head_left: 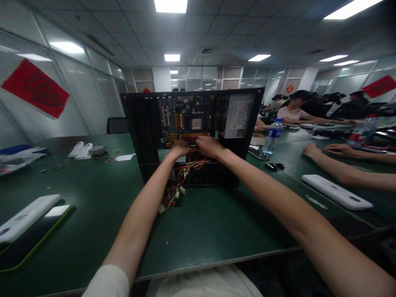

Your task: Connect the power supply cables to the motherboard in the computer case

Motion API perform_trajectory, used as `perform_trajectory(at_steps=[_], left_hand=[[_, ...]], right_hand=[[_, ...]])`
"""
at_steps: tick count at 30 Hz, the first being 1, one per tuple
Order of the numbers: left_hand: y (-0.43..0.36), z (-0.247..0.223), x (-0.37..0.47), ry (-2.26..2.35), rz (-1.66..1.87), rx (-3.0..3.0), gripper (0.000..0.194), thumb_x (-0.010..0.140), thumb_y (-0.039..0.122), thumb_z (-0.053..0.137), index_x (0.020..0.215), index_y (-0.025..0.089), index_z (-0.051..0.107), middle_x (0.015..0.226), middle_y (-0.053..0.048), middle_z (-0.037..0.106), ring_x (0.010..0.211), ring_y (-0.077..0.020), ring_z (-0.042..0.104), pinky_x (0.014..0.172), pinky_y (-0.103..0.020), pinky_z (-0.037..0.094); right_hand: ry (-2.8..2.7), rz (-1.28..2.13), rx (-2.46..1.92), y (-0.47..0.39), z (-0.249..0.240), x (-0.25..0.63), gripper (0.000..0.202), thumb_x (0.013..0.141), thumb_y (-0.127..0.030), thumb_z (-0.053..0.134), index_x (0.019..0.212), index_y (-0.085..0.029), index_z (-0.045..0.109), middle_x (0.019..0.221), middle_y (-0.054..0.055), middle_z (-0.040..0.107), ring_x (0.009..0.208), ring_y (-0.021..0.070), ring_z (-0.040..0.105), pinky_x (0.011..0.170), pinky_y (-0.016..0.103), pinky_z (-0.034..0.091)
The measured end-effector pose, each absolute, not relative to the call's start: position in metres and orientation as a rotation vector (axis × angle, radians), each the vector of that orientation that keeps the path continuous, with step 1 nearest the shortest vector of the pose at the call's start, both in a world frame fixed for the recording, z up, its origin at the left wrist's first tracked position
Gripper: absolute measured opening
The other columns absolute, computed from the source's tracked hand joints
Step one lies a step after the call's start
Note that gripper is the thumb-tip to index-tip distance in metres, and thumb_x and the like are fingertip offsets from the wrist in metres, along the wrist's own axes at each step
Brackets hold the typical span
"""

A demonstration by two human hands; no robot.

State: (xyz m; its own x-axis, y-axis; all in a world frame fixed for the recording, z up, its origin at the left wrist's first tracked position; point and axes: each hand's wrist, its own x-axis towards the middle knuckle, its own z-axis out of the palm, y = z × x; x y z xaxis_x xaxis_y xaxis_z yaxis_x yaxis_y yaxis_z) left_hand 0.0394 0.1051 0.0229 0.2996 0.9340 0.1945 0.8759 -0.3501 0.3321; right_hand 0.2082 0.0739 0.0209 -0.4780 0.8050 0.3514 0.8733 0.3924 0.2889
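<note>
An open black computer case (131, 119) stands upright on the green table, its inside facing me. In it sit a motherboard (198, 111) and, at the upper right, a silver power supply (237, 116). My left hand (180, 149) and my right hand (209, 147) are close together at the motherboard's lower edge, just under the orange slots (192, 135). Both hands have curled fingers; what they pinch there is too small and dark to make out. A bundle of red, yellow and black cables (188, 167) hangs below them, its white plugs (177, 193) lying on the table.
Left on the green table (102, 231) lie a white device (27, 216), a green-edged phone (40, 235) and a small grey box (97, 150). At right stand a water bottle (272, 138) and another white device (337, 192). Another person's hands (314, 151) rest beyond it.
</note>
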Motion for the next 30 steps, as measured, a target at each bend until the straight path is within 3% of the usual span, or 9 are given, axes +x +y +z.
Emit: perform_trajectory(at_steps=[15,22,27,30], left_hand=[[0.113,0.031,0.038,1.686,0.522,2.436,0.026,0.090,0.031,0.069,0.101,0.015,0.085,0.101,-0.014,0.083,0.100,-0.0251,0.077,0.082,-0.023,0.056],[0.106,0.044,0.038,1.680,0.449,2.457,0.021,0.090,0.027,0.069,0.097,0.013,0.084,0.087,-0.015,0.082,0.093,-0.0241,0.078,0.082,-0.025,0.056],[0.102,0.046,0.041,1.711,0.469,2.499,0.026,0.093,0.035,0.071,0.106,0.015,0.082,0.090,-0.015,0.081,0.105,-0.0264,0.075,0.092,-0.028,0.055],[0.103,0.045,0.043,1.735,0.482,2.530,0.029,0.093,0.034,0.072,0.112,0.014,0.080,0.102,-0.019,0.080,0.114,-0.0310,0.073,0.097,-0.033,0.055]], right_hand=[[-2.486,-0.749,-1.584,0.078,0.016,0.206,0.034,0.102,-0.027,0.053,0.128,-0.007,0.066,0.129,0.023,0.066,0.120,0.0356,0.066,0.090,0.038,0.052],[-2.492,-0.755,-1.640,0.081,0.016,0.204,0.036,0.102,-0.025,0.050,0.127,-0.005,0.067,0.129,0.024,0.067,0.118,0.0362,0.068,0.089,0.038,0.054],[-2.500,-0.776,-1.649,0.083,0.016,0.203,0.035,0.103,-0.022,0.047,0.126,-0.006,0.067,0.128,0.025,0.068,0.117,0.0371,0.068,0.090,0.040,0.053],[-2.451,-0.698,-1.712,0.084,0.016,0.203,0.033,0.103,-0.025,0.051,0.127,-0.008,0.066,0.123,0.025,0.072,0.114,0.0366,0.070,0.091,0.040,0.053]])
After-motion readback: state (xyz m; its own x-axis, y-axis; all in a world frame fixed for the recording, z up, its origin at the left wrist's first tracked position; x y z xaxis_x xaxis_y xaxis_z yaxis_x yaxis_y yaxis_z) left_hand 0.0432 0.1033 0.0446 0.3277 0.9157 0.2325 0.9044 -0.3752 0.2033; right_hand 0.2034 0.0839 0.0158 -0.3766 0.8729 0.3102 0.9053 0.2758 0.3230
